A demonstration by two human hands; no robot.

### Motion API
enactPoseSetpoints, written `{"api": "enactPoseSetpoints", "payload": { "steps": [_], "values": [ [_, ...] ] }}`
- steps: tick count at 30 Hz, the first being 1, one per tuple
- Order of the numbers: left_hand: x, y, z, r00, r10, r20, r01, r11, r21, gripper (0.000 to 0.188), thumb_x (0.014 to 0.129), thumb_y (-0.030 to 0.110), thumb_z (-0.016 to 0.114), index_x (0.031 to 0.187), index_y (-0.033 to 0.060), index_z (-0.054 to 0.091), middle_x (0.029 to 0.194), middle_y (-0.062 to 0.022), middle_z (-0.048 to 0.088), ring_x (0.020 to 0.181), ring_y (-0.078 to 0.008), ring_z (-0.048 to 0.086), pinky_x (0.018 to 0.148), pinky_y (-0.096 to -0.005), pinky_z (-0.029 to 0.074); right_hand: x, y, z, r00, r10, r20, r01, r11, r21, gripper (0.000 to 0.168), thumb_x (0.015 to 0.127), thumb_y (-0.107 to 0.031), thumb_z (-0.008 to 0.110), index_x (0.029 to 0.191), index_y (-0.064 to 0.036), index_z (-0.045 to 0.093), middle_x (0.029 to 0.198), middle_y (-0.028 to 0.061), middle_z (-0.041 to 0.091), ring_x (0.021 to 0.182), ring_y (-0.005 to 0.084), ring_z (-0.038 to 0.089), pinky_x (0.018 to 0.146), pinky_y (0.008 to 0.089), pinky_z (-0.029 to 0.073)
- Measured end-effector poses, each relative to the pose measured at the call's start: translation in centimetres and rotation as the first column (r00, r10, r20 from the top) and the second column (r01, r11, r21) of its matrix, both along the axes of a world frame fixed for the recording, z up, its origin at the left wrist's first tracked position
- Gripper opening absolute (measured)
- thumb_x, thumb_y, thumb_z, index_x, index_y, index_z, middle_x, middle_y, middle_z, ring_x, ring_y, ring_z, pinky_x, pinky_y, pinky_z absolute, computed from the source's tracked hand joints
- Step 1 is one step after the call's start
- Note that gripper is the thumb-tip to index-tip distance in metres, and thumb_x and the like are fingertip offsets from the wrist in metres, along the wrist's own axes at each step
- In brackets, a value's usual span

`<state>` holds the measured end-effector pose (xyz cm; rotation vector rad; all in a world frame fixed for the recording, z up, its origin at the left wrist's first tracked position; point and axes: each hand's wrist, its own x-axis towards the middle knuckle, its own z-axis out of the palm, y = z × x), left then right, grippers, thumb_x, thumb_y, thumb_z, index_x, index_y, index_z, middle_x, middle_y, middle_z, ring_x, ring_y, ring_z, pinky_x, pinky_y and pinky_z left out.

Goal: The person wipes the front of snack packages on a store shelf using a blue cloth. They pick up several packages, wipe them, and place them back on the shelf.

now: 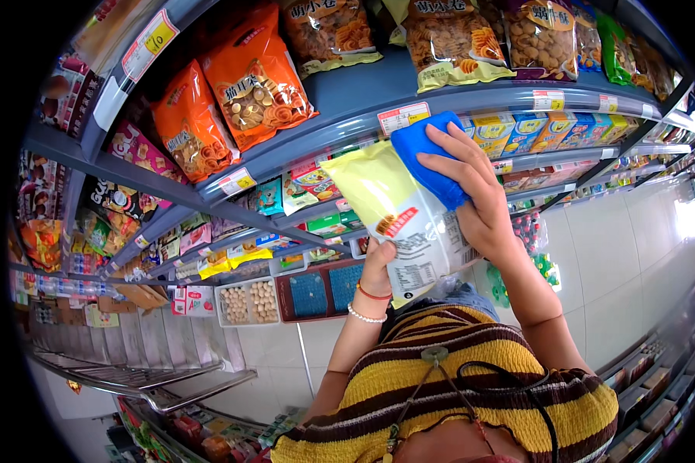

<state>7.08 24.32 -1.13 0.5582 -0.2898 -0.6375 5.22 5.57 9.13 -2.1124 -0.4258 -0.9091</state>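
In front of my chest, a pale yellow and clear plastic snack bag (pixel 405 226) is tilted, its printed back facing up. My left hand (pixel 380 263) grips its lower left side, the thumb on top and the other fingers hidden beneath. A folded blue cloth (pixel 428 156) lies against the bag's upper right part, pressed there by the spread fingers of my right hand (pixel 475 185). Just beyond the cloth runs the shelf's front edge with a price tag (pixel 404 117).
Orange snack bags (pixel 258 87) and clear bags of fried snacks (pixel 454 43) stand on the upper shelf. Boxed goods (pixel 533 133) fill a lower one. On the floor are a tray of eggs (pixel 249 302) and bottle packs (pixel 530 231). A metal railing (pixel 150 388) is at lower left.
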Motion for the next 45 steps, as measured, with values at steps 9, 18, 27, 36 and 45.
{"api": "enactPoseSetpoints", "payload": {
  "steps": [9,18,27,36,45],
  "values": [
    [1.4,1.3,0.2,0.974,0.136,-0.182,-0.176,0.959,-0.221,0.072,0.087,0.052,0.048,0.141,0.0062,0.037,0.135,-0.0167,0.049,0.120,-0.0328,0.051,0.102,-0.0472,0.041,-4.4,1.4,-2.4,0.991,0.133,0.019,-0.132,0.989,-0.066,0.037,0.076,-0.001,0.056,0.111,-0.010,0.066,0.134,0.0150,0.052,0.128,0.0399,0.043,0.105,0.0466,0.037],
    [1.0,0.4,3.3,0.952,0.139,-0.271,-0.164,0.984,-0.071,0.066,0.089,0.049,0.044,0.137,0.0042,0.042,0.132,-0.0159,0.053,0.116,-0.0294,0.055,0.099,-0.0433,0.044,-6.5,2.7,-3.2,0.962,0.262,0.079,-0.190,0.848,-0.494,0.030,0.083,-0.018,0.060,0.112,-0.024,0.064,0.132,-0.0031,0.056,0.126,0.0182,0.047,0.113,0.0400,0.027],
    [1.2,0.7,4.5,0.912,0.349,-0.217,-0.383,0.913,-0.138,0.056,0.090,0.043,0.048,0.133,0.0067,0.046,0.128,-0.0114,0.054,0.114,-0.0255,0.055,0.097,-0.0401,0.044,-5.5,-0.3,-3.9,0.982,0.143,0.122,-0.061,0.856,-0.514,0.026,0.079,-0.016,0.067,0.105,-0.021,0.066,0.128,-0.0034,0.059,0.122,0.0201,0.051,0.110,0.0420,0.033],
    [1.4,2.4,2.2,0.957,0.219,-0.191,-0.268,0.918,-0.291,0.069,0.084,0.048,0.052,0.137,0.0050,0.042,0.132,-0.0128,0.052,0.117,-0.0298,0.053,0.099,-0.0441,0.043,-4.8,-3.1,-4.0,0.979,-0.143,0.146,0.129,0.986,0.101,0.023,0.083,-0.001,0.051,0.103,-0.002,0.062,0.124,0.0257,0.057,0.115,0.0398,0.055,0.101,0.0471,0.041],
    [-1.1,1.1,2.4,0.997,0.047,-0.066,-0.057,0.986,-0.159,0.079,0.070,0.025,0.067,0.139,0.0004,0.038,0.134,-0.0184,0.050,0.120,-0.0326,0.052,0.103,-0.0445,0.041,-3.2,-0.7,-0.2,0.991,0.085,0.100,-0.109,0.957,0.269,0.028,0.087,-0.006,0.054,0.114,-0.003,0.061,0.129,0.0232,0.054,0.118,0.0362,0.054,0.099,0.0426,0.042]
  ]
}}
